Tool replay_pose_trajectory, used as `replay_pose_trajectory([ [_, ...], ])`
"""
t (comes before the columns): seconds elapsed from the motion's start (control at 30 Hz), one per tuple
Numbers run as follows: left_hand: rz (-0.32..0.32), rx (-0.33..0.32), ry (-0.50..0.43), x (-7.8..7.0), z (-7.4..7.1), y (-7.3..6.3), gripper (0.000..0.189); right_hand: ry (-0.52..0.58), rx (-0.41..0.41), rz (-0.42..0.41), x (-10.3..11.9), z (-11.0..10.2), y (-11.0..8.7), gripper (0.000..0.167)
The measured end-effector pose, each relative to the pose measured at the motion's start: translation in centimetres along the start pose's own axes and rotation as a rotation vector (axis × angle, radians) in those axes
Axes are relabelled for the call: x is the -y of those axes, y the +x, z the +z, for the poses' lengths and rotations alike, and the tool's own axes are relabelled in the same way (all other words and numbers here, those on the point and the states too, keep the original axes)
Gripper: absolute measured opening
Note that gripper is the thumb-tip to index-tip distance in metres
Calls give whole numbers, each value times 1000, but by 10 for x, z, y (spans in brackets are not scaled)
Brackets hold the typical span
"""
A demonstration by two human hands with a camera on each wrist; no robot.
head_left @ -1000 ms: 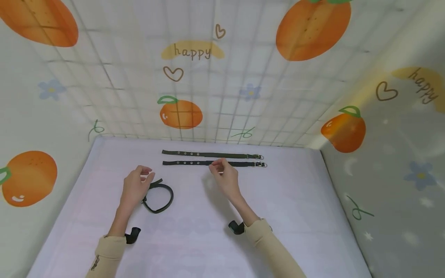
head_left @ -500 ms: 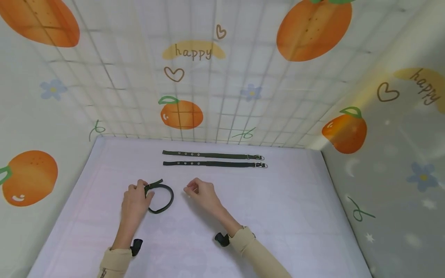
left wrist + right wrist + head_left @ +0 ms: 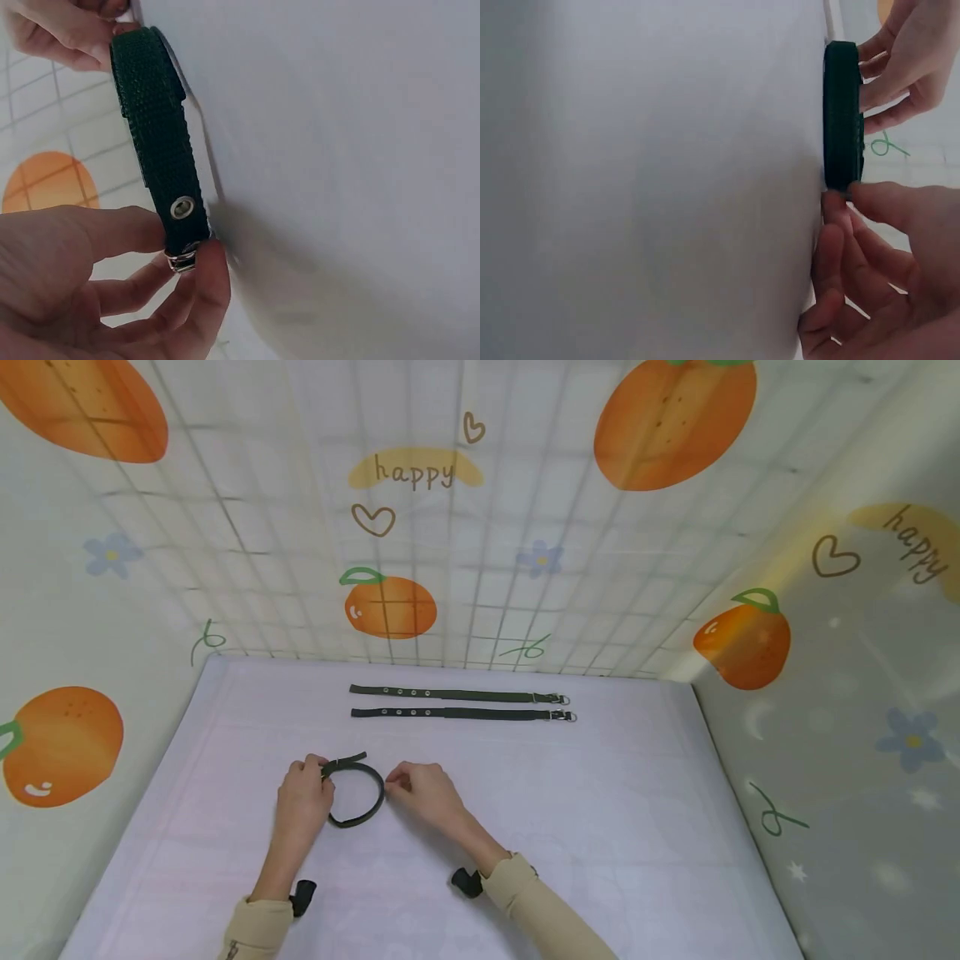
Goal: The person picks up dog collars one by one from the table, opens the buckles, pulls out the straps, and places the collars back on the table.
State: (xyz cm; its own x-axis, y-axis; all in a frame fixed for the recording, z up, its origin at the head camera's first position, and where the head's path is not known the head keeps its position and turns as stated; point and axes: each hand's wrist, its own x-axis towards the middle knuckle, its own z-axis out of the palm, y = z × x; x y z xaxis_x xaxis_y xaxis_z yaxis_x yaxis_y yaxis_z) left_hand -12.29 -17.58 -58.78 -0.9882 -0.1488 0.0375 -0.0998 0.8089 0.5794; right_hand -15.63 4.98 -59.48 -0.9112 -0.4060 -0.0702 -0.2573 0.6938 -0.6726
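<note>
A dark green webbing collar [image 3: 358, 823], buckled into a loop, stands on edge on the white table. My left hand [image 3: 302, 797] pinches it on the left side, where the left wrist view shows the metal buckle [image 3: 182, 260] between thumb and fingers and an eyelet [image 3: 182, 208] just above. On the opposite side, the thumb and fingertips of my right hand [image 3: 429, 795] pinch the loop's right edge. A loose strap end [image 3: 352, 760] sticks out at the loop's far side.
Two similar collars lie flat and parallel behind: a green one [image 3: 472, 696] and a darker one [image 3: 480, 714], buckles toward the right. Fabric walls printed with oranges [image 3: 390, 607] enclose the table [image 3: 622, 827] at the back and sides.
My right hand has come down and left from over the flat collars to the looped collar. My left hand has closed on the buckle side, and the loop has shifted slightly right.
</note>
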Motion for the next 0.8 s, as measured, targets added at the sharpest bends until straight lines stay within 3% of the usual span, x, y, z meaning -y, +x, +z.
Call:
replay_pose_trajectory([
  [0.3, 6, -38, -65, -14, 1, -4, 32, 21, -27, -33, -2, -6, -7, 16],
  [0.47, 19, -62, -158, -24, -10, -6, 40, 70, -35, -1, 3, -17, -17, 17],
  [0.6, 38, -58, -246, -32, -18, -11, 37, 81, -66, -8, 10, -28, -28, 19],
  [0.8, 161, -135, -335, -49, -23, -27, 33, 80, -156, -18, 19, -45, -55, 21],
])
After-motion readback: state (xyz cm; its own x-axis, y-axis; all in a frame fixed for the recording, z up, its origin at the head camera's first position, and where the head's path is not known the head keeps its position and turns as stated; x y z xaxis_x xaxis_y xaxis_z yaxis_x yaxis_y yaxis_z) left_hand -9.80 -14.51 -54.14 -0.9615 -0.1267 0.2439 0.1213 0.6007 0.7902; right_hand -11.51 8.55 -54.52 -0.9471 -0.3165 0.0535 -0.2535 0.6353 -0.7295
